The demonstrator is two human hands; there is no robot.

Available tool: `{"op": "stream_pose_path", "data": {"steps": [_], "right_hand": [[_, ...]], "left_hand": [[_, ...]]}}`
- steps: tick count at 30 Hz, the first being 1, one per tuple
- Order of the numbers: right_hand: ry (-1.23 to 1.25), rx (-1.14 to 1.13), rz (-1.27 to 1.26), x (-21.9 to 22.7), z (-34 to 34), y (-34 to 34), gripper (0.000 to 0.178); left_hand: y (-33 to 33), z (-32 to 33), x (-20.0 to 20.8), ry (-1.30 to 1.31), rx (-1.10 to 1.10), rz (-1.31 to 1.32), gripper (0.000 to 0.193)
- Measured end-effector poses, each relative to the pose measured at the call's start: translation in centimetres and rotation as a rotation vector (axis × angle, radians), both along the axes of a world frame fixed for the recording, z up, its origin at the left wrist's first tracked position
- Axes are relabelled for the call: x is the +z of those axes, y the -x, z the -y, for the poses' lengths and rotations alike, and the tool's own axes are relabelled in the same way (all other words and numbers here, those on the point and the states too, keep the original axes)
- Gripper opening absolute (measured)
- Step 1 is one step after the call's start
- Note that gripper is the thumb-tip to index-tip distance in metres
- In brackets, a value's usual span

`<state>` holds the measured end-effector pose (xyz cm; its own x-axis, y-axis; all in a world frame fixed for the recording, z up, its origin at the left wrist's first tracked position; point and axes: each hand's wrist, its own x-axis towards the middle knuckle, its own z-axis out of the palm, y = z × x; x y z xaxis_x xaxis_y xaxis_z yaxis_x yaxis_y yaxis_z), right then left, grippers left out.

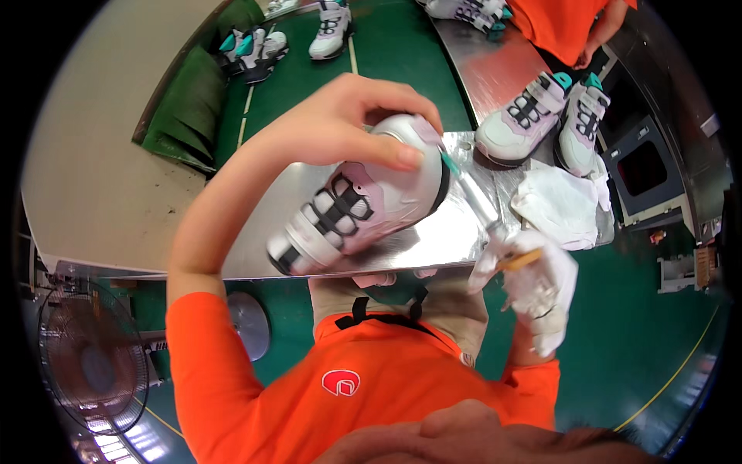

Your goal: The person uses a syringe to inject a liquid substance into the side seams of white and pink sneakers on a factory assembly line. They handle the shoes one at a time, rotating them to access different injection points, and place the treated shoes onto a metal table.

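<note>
My bare left hand (352, 127) is closed around the toe end of a white and pale purple sneaker (390, 189) with black lacing, its thumb pressed on the toe. The shoe is tilted above the metal worktop, heel end toward me. In a white glove, my right hand (533, 282) grips a clear syringe (478, 199) with a green tip. That tip is at the edge of the sole by the toe; whether it touches cannot be made out. A yellow-brown stick-like piece (522, 260) also shows between the gloved fingers.
Two matching sneakers (525, 120) stand right of the metal worktop (433, 247), beside a white cloth (558, 203). Further sneakers (331, 31) sit on the green belt (386, 54). Across the bench is a person in orange (568, 27). A fan (93, 359) stands at lower left.
</note>
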<state>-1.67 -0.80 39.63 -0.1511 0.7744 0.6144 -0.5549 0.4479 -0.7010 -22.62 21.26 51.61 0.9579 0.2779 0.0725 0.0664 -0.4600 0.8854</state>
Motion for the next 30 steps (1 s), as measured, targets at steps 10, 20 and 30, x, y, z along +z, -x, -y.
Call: {"op": "stream_pose_path", "data": {"steps": [10,20,30], "right_hand": [[0.374,0.148,0.125,6.2,-7.5,4.6,0.114],[0.468,0.085,0.086,1.8,-10.6,5.2,0.106],[0.617,-0.008,0.190,-0.5,-9.5,3.0,0.119]], "left_hand": [[8.9,-0.5,-6.9,0.290,0.492,0.594,0.047],[10.8,-3.1,-13.3,0.569,0.914,0.718,0.042],[10.4,-3.5,-14.4,0.645,0.979,0.684,0.041]]}}
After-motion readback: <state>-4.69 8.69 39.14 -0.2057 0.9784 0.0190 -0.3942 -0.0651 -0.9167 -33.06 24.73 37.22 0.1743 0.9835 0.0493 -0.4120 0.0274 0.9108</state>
